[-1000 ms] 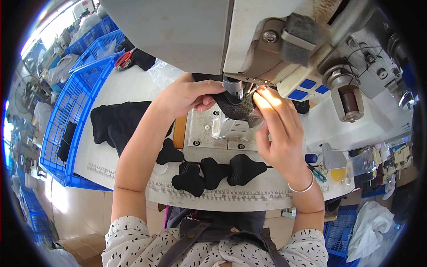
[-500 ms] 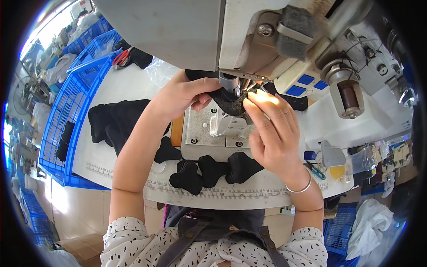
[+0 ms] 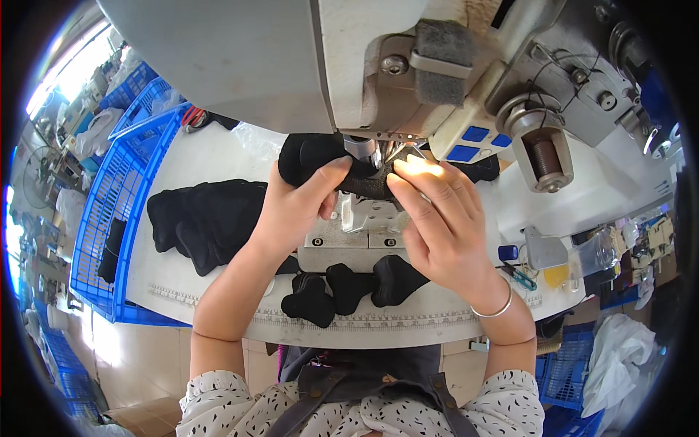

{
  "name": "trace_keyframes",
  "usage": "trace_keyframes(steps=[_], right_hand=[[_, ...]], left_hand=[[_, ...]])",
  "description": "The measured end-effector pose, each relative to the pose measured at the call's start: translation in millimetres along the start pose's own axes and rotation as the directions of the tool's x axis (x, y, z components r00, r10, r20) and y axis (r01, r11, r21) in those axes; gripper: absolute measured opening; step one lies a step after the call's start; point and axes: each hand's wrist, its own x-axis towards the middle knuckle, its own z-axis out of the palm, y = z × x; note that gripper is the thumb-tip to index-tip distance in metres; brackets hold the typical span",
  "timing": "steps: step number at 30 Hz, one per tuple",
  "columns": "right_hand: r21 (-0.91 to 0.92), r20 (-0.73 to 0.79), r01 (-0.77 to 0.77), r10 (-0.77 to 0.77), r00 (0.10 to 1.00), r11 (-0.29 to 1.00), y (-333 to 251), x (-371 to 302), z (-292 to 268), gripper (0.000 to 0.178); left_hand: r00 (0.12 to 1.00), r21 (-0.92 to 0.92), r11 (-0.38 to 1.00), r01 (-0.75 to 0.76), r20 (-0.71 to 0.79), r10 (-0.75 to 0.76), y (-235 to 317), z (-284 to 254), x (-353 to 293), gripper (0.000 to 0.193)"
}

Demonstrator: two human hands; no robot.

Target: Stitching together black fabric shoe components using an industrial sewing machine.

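Observation:
A black fabric piece [image 3: 306,154] lies under the presser foot area of a sewing machine [image 3: 342,65]. My left hand [image 3: 295,207] grips it left of the needle area, the thumb on top and the fingers curled beneath. Close by on the right, my right hand [image 3: 448,226] pinches its edge with fingertips pressed together, under the bright lamp light. The fabric right under the needle is partly hidden by fingers and machine parts. Black fabric also shows behind the right hand. In front of the metal bed plate [image 3: 342,256] rests a row of small black fabric pieces [image 3: 349,286].
Left of my arm lies a pile of black fabric [image 3: 211,222], beside a blue plastic crate [image 3: 120,240]. Red-handled scissors [image 3: 193,116] lie at the back left. Small snips [image 3: 518,277] sit by my right wrist. A printed ruler [image 3: 408,320] runs along the table's front edge.
My left hand has come lower and nearer, its thumb now on the fabric with more black cloth showing behind it. The right hand stays at the needle. The view has shifted slightly.

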Motion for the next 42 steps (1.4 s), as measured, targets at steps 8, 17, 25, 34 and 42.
trace_keyframes(steps=[8,17,25,34,42], right_hand=[[0.020,-0.014,-0.012,0.012,1.000,1.000,0.7,-0.7,0.0,0.041],[0.020,-0.031,-0.020,0.021,0.999,1.000,1.9,-0.1,2.0,0.042],[0.006,0.037,-0.097,0.096,0.995,0.995,1.6,-0.2,-1.1,0.043],[-0.030,0.063,-0.130,0.132,0.989,0.991,2.2,-1.2,0.1,0.046],[-0.020,0.047,-0.118,0.119,0.992,0.993,4.9,0.3,1.4,0.046]], left_hand=[[0.996,-0.017,0.999,-0.033,-0.084,0.031,-4.5,10.7,-9.1,0.016],[0.974,-0.067,0.985,-0.160,-0.172,0.147,-11.8,25.7,-12.3,0.017],[0.961,-0.048,0.990,-0.131,-0.251,0.115,-15.2,33.4,-15.0,0.018],[0.958,-0.043,0.982,-0.184,-0.231,0.170,-21.3,33.1,-14.1,0.018],[0.955,-0.226,0.968,-0.108,-0.293,0.038,-20.2,17.9,-19.0,0.018]])
